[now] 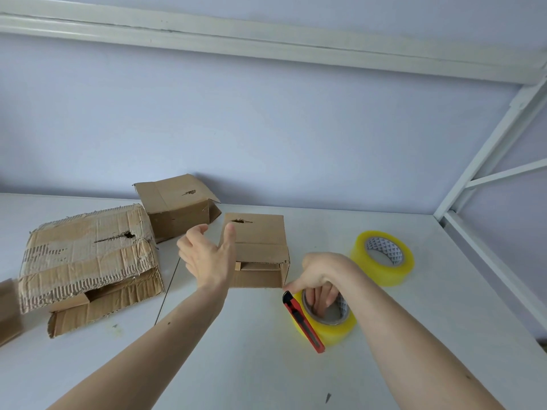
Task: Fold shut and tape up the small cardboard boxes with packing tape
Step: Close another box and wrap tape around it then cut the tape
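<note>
The left hand [207, 255] is raised above the white desk [236, 365] with fingers spread and thumb up, just beside the left edge of the small cardboard box [260, 250], holding nothing; whether it touches the box cannot be told. That box stands near the middle of the desk, its top flap folded down and its front end still gaping. The right hand [321, 279] reaches down into the core of a yellowish roll of packing tape [334, 321], fingers curled inside the ring and gripping it; a red utility knife [303, 321] lies slanted against the roll's left side, its upper end by the thumb. A second roll of tape [384, 258] lies flat on the desk to the right, apart from the first. Behind the small box, by the pale wall, sits another cardboard box [174, 205], tilted with a flap loose; to the left lies a larger torn box [85, 258] with peeled corrugated skin and open flaps.
</note>
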Motion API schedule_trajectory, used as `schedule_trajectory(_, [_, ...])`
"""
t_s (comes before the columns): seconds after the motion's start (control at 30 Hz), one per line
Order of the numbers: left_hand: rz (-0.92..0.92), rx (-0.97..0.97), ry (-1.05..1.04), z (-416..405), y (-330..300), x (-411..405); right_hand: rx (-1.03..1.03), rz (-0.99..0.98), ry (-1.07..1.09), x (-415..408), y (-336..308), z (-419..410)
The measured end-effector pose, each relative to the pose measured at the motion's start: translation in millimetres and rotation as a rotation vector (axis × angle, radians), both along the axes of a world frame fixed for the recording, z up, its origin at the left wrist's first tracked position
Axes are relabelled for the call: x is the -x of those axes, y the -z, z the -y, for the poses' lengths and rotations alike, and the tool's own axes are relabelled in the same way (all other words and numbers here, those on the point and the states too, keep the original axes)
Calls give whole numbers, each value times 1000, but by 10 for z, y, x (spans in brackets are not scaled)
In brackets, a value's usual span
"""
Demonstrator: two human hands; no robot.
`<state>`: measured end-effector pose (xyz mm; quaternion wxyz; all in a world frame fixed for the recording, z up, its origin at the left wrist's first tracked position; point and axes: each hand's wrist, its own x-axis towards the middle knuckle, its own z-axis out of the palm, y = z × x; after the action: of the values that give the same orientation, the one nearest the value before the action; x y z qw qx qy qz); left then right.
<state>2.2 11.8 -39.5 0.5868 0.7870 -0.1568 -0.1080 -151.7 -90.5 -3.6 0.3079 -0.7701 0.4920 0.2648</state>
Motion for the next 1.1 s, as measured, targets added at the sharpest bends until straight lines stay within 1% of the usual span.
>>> schedule_trajectory(0.17, [23, 47, 27, -14, -31, 0, -50, 105, 207, 64, 5, -25])
schedule_trajectory(0.27, [64, 175, 84, -39, -115, 31, -50, 186, 315, 148, -139, 34])
schedule_trajectory(0.33, [48, 284, 145, -54, -233, 80, -48, 275, 381, 243, -293, 107])
schedule_trajectory(0.4, [15, 345, 209, -64, -365, 130, -52, 390, 435, 316, -452, 153])
schedule_trajectory(0.47, [-63, 361, 348, -77, -502, 199, -97, 480, 489, 333, -587, 160])
schedule_trajectory(0.5, [-133, 344, 444, -88, -576, 241, -117, 529, 516, 318, -653, 160])
schedule_trajectory(0.63, [-378, 68, 767, -131, -762, 389, -179, 694, 576, 178, -899, 150])
schedule_trajectory(0.67, [-425, 43, 822, -127, -776, 416, -197, 732, 581, 138, -941, 144])
schedule_trajectory(0.7, [-481, 64, 868, -120, -786, 440, -220, 777, 591, 96, -968, 142])
schedule_trajectory(0.77, [-625, 183, 901, -116, -821, 468, -255, 867, 608, 19, -999, 132])
schedule_trajectory(0.83, [-707, 263, 878, -121, -870, 445, -189, 883, 539, -34, -1004, 116])
schedule_trajectory(0.9, [-711, 250, 857, -132, -912, 395, -28, 887, 444, -57, -993, 132])
schedule_trajectory(0.93, [-717, 243, 847, -135, -919, 358, 50, 928, 424, -56, -983, 154])
schedule_trajectory(1.0, [-741, 266, 827, -143, -954, 290, 134, 1090, 451, -38, -957, 221])
schedule_trajectory(1.1, [-763, 300, 787, -154, -1005, 206, 162, 1358, 607, 4, -980, 354])
